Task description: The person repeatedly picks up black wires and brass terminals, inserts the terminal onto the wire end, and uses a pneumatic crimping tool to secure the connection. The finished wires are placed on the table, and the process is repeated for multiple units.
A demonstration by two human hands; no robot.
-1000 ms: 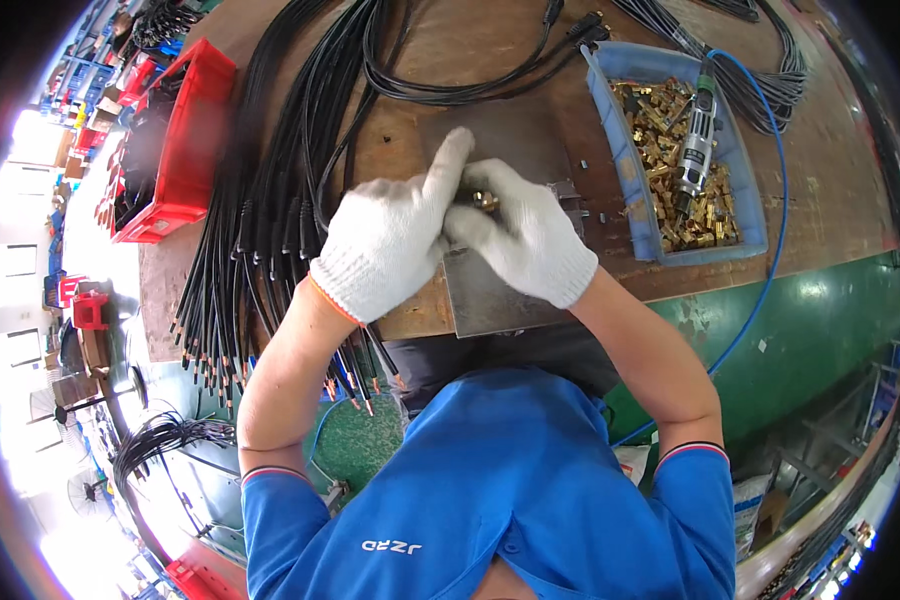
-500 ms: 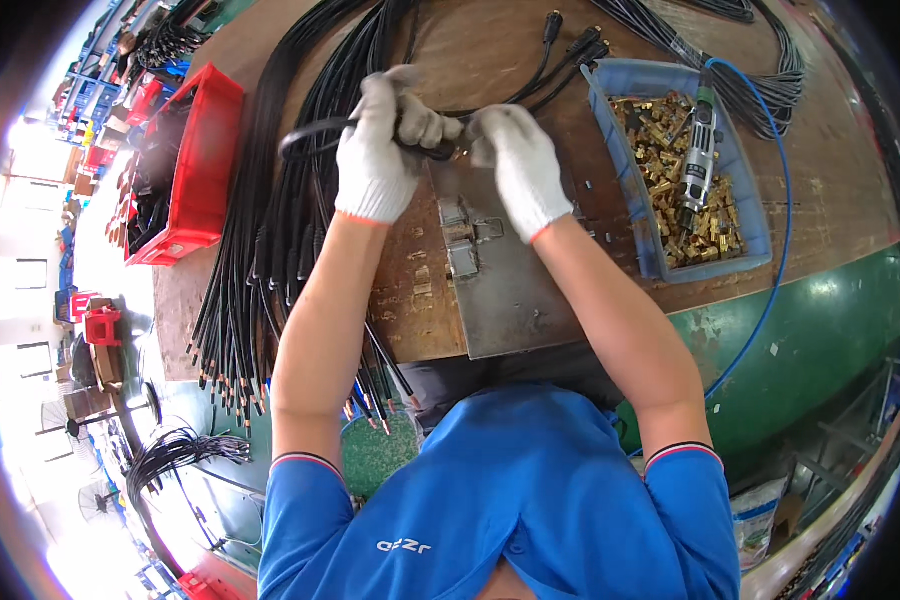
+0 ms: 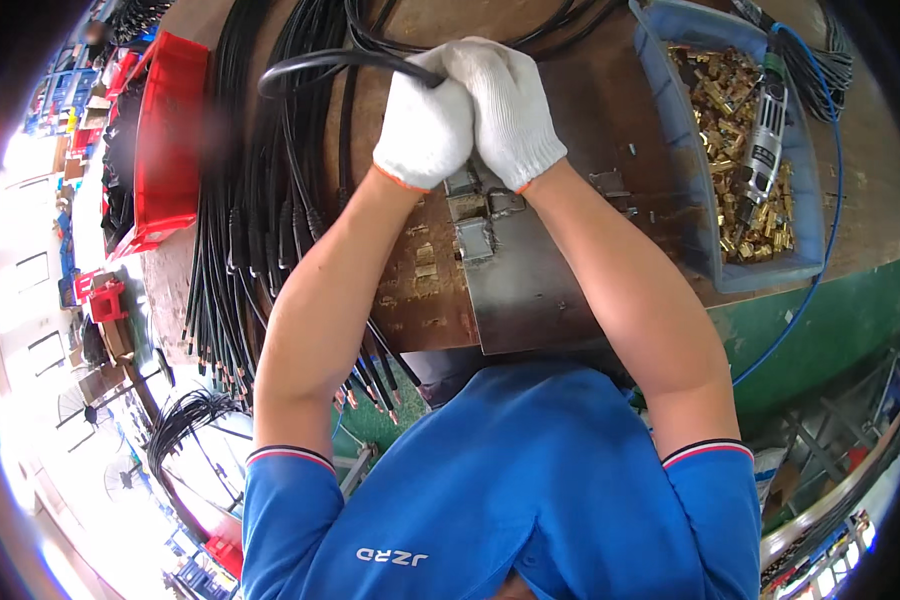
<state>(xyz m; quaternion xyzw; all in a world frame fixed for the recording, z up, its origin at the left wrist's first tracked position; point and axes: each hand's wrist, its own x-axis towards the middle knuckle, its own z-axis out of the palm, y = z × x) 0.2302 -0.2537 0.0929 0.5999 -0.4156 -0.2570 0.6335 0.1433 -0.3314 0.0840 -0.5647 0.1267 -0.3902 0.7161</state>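
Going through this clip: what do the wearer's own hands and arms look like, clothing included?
The left hand and right hand each wear a white knitted glove with orange edging at the wrist. The forearms are bare. The short blue sleeves end in dark, white and red trim.

The table [image 3: 875, 190] has a brown, scuffed top. A red bin [image 3: 175, 140] stands at its left edge; beside it, black cables [image 3: 260, 170] run across, their ends hanging past the near edge. A dark metal plate [image 3: 530, 300] reaches the near edge's middle. Farther right sits a blue bin [image 3: 705, 220], with grey cables [image 3: 825, 75] toward the far right corner.
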